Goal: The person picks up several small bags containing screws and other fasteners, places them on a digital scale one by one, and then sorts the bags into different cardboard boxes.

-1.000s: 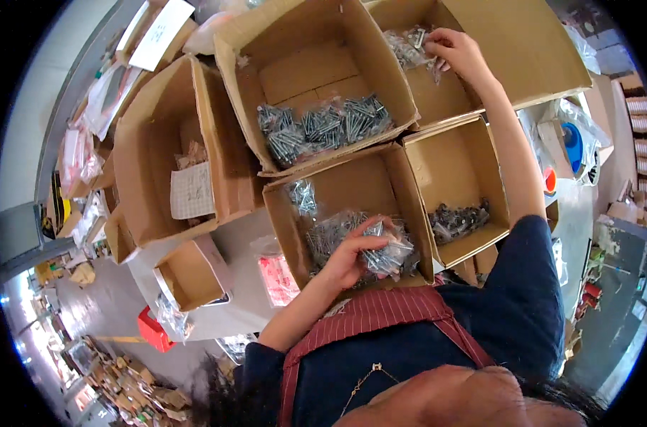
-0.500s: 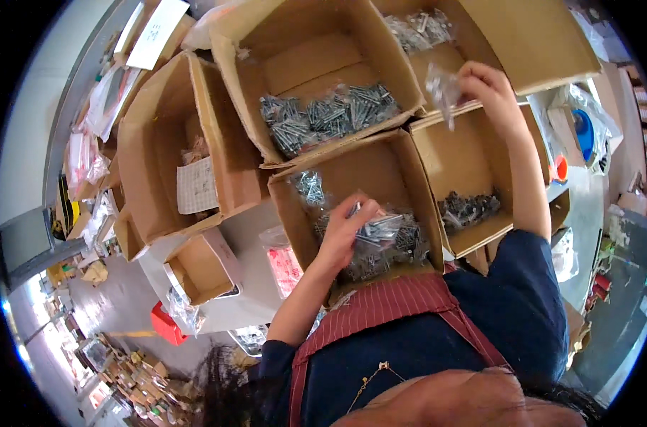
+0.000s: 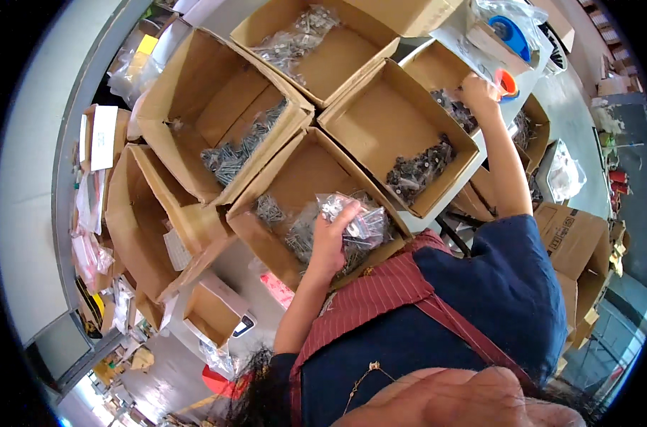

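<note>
My left hand [image 3: 329, 242] is closed on clear plastic bags of metal hardware [image 3: 362, 219], held above the open cardboard box [image 3: 302, 171] right in front of me. More bagged screws [image 3: 270, 209] lie in that box. My right arm stretches to the far right, where my right hand [image 3: 481, 96] dips into a smaller carton [image 3: 430, 65]. Its fingers are curled down at dark bagged parts [image 3: 453, 108]; the fingertips are hidden, so what they grip does not show. Between the hands stands a box [image 3: 380, 107] with small bags of dark pieces [image 3: 421, 169].
Further boxes hold long bagged screws [image 3: 243, 146] and silvery bagged parts [image 3: 302, 39]. An orange cup [image 3: 507, 82] and a blue round item [image 3: 510, 37] are near my right hand. A small carton [image 3: 213, 313] stands at lower left, a larger carton [image 3: 562, 231] at right.
The view has turned rightward. My right hand has moved from above the far box, where it held a clear bag, into the smaller carton. More bags now show in my left hand.
</note>
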